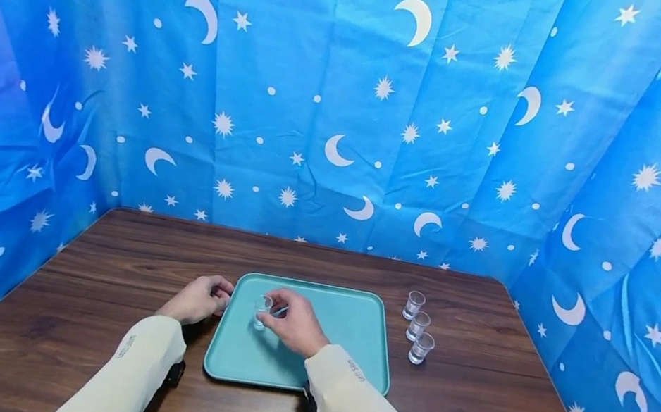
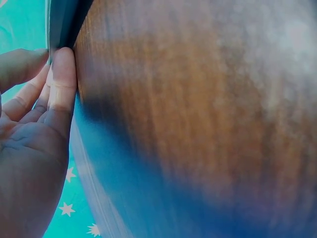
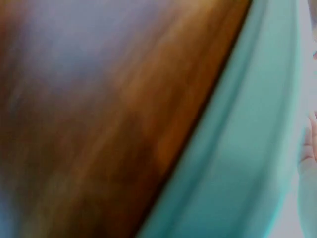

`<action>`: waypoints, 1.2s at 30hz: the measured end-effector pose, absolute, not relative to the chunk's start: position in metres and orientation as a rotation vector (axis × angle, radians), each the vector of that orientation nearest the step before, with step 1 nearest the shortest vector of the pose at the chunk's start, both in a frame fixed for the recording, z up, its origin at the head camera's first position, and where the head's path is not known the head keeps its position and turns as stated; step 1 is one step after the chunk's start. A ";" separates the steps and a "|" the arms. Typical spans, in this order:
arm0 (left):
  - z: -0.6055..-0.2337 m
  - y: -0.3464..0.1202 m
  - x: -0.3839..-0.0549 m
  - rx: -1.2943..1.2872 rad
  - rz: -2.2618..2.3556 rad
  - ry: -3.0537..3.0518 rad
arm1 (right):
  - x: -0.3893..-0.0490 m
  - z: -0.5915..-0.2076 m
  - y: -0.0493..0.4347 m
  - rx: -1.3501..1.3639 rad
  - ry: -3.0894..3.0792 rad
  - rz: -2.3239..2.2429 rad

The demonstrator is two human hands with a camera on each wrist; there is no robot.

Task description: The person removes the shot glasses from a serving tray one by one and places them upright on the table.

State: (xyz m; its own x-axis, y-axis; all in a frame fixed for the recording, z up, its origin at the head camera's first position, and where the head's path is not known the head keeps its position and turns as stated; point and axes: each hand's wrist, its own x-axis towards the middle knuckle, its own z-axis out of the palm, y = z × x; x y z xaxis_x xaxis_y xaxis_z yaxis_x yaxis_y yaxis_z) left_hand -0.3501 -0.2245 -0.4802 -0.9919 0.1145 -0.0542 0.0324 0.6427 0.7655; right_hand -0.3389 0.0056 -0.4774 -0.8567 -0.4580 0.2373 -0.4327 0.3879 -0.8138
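Observation:
On the teal tray (image 1: 324, 333), a small clear shot glass (image 1: 259, 322) stands near the left side. My right hand (image 1: 295, 323) pinches it between thumb and fingers. At the tray's left rim, my left hand (image 1: 202, 299) holds the edge; the left wrist view shows the thumb and a finger (image 2: 63, 74) meeting at the dark rim (image 2: 60, 25). Only a sliver of the right hand (image 3: 309, 144) shows in the right wrist view, beyond the blurred tray edge (image 3: 237, 148), and the glass is out of sight there.
Right of the tray, three more shot glasses, the nearest one (image 1: 421, 348) included, stand in a slanting row on the brown wooden table (image 1: 466, 411). A blue curtain (image 1: 347, 94) with moons and stars hangs behind the table and along both sides.

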 end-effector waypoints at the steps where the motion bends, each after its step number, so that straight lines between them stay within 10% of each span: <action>1: -0.480 -0.224 -0.350 0.123 1.286 2.756 | -0.338 -0.476 0.008 -0.840 2.595 -1.506; 36: -0.480 -0.227 -0.350 0.180 1.299 2.723 | -0.312 -0.467 0.141 -0.912 2.803 -1.385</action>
State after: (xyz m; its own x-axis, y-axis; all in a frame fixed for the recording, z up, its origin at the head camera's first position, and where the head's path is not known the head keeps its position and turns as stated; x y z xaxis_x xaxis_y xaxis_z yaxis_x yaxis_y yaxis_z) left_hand -0.3505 -0.2267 -0.4804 -0.9858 0.1581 -0.0565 0.0556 0.6250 0.7787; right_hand -0.3120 0.1411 -0.4673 -0.8372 -0.4311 0.3366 -0.5292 0.4832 -0.6974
